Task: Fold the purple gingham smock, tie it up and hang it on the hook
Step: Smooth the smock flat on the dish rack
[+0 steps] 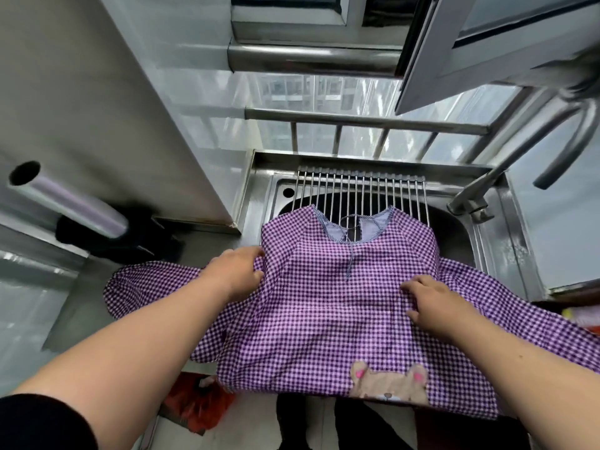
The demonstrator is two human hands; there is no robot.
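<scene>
The purple gingham smock (328, 306) lies spread front-up over the steel sink, neckline away from me, a bear patch on its near hem. One sleeve trails left across the counter, the other runs off to the right. My left hand (235, 272) pinches the cloth at the left shoulder seam. On the smock's right chest, my right hand (431, 306) rests with curled fingers bunching the fabric. No hook is in view.
A roll-up drying rack (357, 193) covers the sink (279, 190) under the neckline. A curved faucet (506, 164) rises at right. A cling-film roll (71, 203) sits on the left wall. Red bag (201, 401) lies on the floor below.
</scene>
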